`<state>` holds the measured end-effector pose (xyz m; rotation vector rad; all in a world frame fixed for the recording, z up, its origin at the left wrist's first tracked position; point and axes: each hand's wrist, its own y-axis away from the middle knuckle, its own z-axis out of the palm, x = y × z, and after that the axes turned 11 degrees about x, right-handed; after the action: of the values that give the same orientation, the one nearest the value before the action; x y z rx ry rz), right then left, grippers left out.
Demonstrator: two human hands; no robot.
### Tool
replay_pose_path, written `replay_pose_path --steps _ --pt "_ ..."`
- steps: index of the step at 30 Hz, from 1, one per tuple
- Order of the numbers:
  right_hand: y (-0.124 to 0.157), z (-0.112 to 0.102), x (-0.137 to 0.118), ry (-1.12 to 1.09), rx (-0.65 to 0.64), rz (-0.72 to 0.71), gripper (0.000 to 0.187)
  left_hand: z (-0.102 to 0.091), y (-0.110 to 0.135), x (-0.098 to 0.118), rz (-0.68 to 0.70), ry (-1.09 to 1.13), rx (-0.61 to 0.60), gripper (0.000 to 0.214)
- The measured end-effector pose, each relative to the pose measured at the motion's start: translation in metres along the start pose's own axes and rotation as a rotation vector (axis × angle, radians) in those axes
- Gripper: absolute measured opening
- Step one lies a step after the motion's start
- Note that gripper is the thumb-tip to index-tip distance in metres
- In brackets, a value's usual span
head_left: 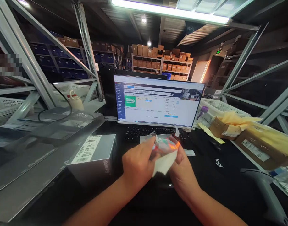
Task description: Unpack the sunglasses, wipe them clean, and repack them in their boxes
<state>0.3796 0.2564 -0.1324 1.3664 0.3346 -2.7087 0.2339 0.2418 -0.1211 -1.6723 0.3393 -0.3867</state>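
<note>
In front of the keyboard, a pair of glasses (170, 144) with a shiny lens reflecting orange and green is between my two hands. One pale temple tip (176, 130) sticks up behind the lens. A white cloth (164, 164) hangs below the lens, bunched between the hands. My left hand (138, 159) is closed at the left side of the glasses, its fingertips partly hidden. My right hand (183, 168) curls round their right side and the cloth's edge. To the left stands a grey box (102, 149) with a white label picturing eyewear.
A monitor (155, 100) and keyboard (132, 132) stand ahead on the black desk mat. Large flat grey boxes (37, 157) lie at the left. At the right are cardboard boxes (257, 147) with yellow paper, a handheld scanner (264, 191) and a white basket (219, 108).
</note>
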Motion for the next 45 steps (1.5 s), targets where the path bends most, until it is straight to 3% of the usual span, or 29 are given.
replay_pose_path --steps 3,15,21,27,32,39,45 --pt "-0.003 0.001 0.002 -0.018 0.053 -0.036 0.061 0.002 0.003 0.002 0.093 -0.030 0.000 0.034" --pt "-0.023 -0.013 -0.030 -0.106 0.191 0.102 0.049 0.000 -0.002 0.010 0.048 -0.009 -0.078 0.038" --pt "-0.027 -0.017 -0.037 -0.119 0.125 0.178 0.037 0.000 -0.001 0.007 0.005 0.035 -0.071 0.043" --pt "-0.011 -0.004 -0.020 -0.067 0.155 0.060 0.060 0.000 0.002 0.001 -0.018 0.053 -0.082 0.046" --pt "-0.014 -0.002 -0.029 -0.059 0.073 0.184 0.052 -0.003 -0.003 0.000 0.017 0.069 -0.119 0.054" --pt "-0.031 -0.023 -0.050 -0.043 -0.014 0.301 0.038 -0.011 -0.022 -0.009 0.080 0.128 -0.225 0.037" --pt "-0.035 -0.025 -0.053 -0.022 -0.053 0.357 0.040 -0.019 -0.033 -0.022 0.050 0.193 -0.325 0.029"
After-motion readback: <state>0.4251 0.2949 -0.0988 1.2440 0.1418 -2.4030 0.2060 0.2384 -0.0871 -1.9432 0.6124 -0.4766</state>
